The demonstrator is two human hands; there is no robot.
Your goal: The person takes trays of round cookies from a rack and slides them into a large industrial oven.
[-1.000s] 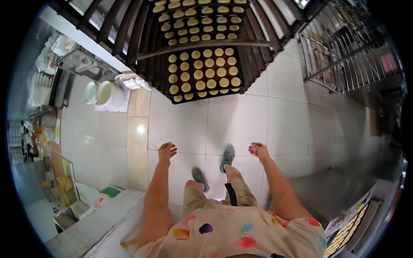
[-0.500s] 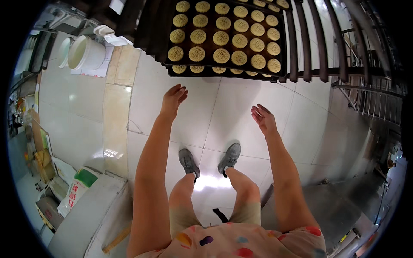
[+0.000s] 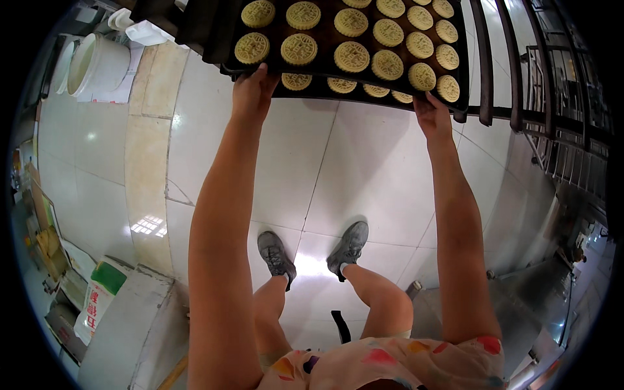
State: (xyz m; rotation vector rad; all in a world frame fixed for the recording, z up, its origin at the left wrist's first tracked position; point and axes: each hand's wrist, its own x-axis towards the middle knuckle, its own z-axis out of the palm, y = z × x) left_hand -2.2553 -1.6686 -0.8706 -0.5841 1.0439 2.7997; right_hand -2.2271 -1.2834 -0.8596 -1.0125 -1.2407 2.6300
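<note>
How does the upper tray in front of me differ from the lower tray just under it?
Your left hand and right hand grip the upper tray at its near edge; the lower tray shows no visible grip. The upper tray shows several rows of cookies, the lower tray only part of one row. Both are dark and carry round, pale yellow cookies.

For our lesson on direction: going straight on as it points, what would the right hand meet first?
The right hand would meet the front edge of the upper dark tray, which it seems to be touching; exact contact is unclear from above.
</note>
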